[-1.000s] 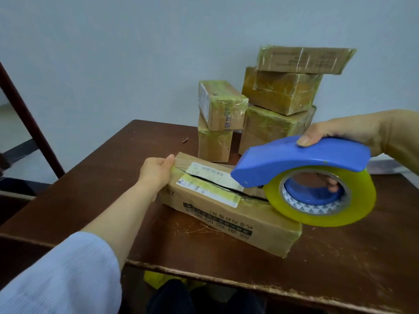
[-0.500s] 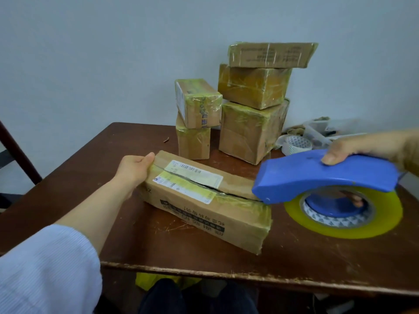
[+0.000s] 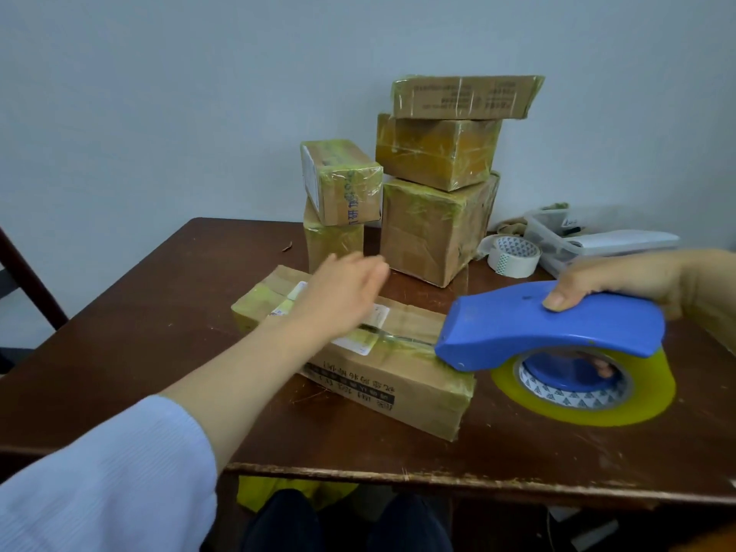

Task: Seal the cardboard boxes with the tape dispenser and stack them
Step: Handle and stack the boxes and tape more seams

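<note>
A long flat cardboard box point(image 3: 398, 386) with white labels lies on the brown table point(image 3: 139, 332) in front of me. My left hand point(image 3: 338, 288) hovers flat over the box's top with straight fingers, blurred by motion. My right hand point(image 3: 613, 278) grips the blue tape dispenser point(image 3: 549, 324), which carries a yellowish roll of clear tape point(image 3: 585, 388). The dispenser's nose sits at the right end of the box's top seam. Behind, taped boxes stand in two stacks: a pile of three point(image 3: 438, 193) and a pile of two point(image 3: 338, 201).
A white tape roll point(image 3: 513, 256) and a clear plastic tray point(image 3: 565, 241) with small items lie at the back right by the wall. A dark chair frame point(image 3: 28, 280) stands at the left. The table's front edge point(image 3: 438, 476) is worn.
My left hand left the box's left end and moved right over its top. The dispenser stays at the box's right end. The view shifted slightly.
</note>
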Available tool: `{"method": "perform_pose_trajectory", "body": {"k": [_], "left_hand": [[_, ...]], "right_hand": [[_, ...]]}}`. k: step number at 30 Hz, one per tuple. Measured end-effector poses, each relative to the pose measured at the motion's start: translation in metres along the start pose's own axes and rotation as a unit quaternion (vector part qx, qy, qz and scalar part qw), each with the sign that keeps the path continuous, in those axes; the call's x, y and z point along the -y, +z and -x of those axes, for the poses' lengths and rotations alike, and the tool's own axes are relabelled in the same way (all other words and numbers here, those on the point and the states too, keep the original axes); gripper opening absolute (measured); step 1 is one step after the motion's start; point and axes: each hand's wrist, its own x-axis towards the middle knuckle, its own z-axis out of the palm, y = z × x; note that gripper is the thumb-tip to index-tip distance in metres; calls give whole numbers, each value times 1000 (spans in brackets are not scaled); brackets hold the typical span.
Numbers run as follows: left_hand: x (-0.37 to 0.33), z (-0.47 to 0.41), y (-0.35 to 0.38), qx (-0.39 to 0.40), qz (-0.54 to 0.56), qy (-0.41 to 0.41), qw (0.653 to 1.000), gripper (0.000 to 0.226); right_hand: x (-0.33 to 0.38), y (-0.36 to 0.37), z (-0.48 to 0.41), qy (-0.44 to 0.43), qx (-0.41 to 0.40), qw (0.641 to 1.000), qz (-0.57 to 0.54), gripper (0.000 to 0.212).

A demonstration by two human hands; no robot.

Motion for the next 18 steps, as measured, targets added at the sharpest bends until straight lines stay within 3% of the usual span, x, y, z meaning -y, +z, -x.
{"method": "perform_pose_trajectory", "body": {"k": [2,5,12,18], "left_hand": [[-10,-7,12,102,-13,40,994,51],[-21,-14,34,186,-72,41,979,57],[-6,-13,53,192,-117,32,974,61],[-3,-11,53,180,-119,44,976,62]], "right_hand": [[0,2,-4,2,-14,1000,1,26],[0,0,-4,-1,-8,1000,-12,22],[-14,6,-1,-4,0,1000,-31,23],[-42,18,12,5,-88,994,-70,39]]}}
